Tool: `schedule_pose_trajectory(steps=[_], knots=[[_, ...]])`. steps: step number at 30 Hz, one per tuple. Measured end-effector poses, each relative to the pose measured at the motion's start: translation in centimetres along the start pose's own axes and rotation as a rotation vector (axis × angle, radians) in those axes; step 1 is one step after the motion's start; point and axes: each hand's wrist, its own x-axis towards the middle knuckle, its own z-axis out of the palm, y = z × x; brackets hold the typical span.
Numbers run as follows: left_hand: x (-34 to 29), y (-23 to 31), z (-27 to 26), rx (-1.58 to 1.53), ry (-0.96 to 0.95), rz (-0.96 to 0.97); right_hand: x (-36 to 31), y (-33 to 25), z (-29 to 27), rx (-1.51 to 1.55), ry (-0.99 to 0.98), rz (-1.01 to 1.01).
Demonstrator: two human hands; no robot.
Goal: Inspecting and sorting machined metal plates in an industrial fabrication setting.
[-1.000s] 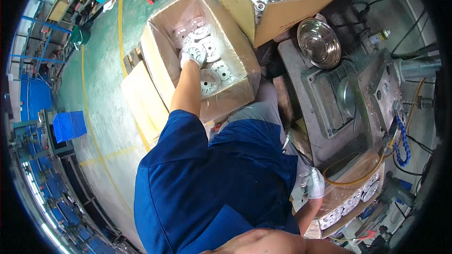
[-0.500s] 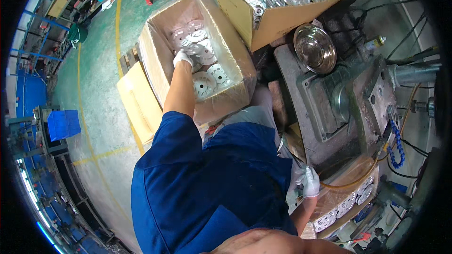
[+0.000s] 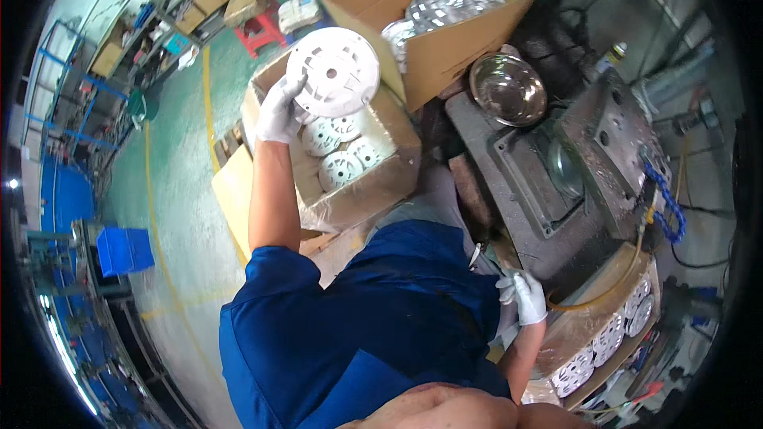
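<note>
My left hand (image 3: 279, 114), in a white glove, grips a pale round metal disc (image 3: 332, 71) by its left edge. The disc has a small centre hole and a ring of slots, and it is held up above an open plastic-lined carton (image 3: 350, 206). Several similar slotted discs (image 3: 340, 169) lie inside that carton. My right hand (image 3: 524, 298), also gloved, hangs low beside my blue shirt, fingers loosely bent and apart, with nothing visible in them. Closest to it are a tan hose (image 3: 592, 300) and a lined box (image 3: 548, 361) holding discs on edge.
A machine bed (image 3: 509, 183) with a recessed mould and tilted plate (image 3: 608, 151) stands to the right. On its far corner sits a shiny metal bowl (image 3: 509, 89). Beyond is a carton (image 3: 445, 63) of shiny metal parts. A blue bin (image 3: 125, 251) stands at the left.
My left hand has come up out of the plastic-lined carton with a disc in its grip. My right hand stays low at my side, and the whole view has shifted slightly.
</note>
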Motion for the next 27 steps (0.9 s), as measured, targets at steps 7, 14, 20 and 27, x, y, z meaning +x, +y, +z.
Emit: schedule_pose_trajectory(steps=[7,14,20,27], knots=[[1.4,-0.9,11.9,0.082,-0.327,-0.255,0.8,-3.1,2.2,0.317,-0.124,-0.12],[-2.7,-1.7,25.5,0.89,-0.91,0.221,0.4,-6.9,3.2,0.676,-0.304,-0.334],[-8.2,-4.6,28.8,1.274,-1.194,1.172,-0.7,-9.9,3.2,0.912,-0.031,-0.358],[-8.4,-5.4,28.1,0.853,-0.863,0.442,-0.6,-7.8,2.8,0.814,0.291,-0.503]])
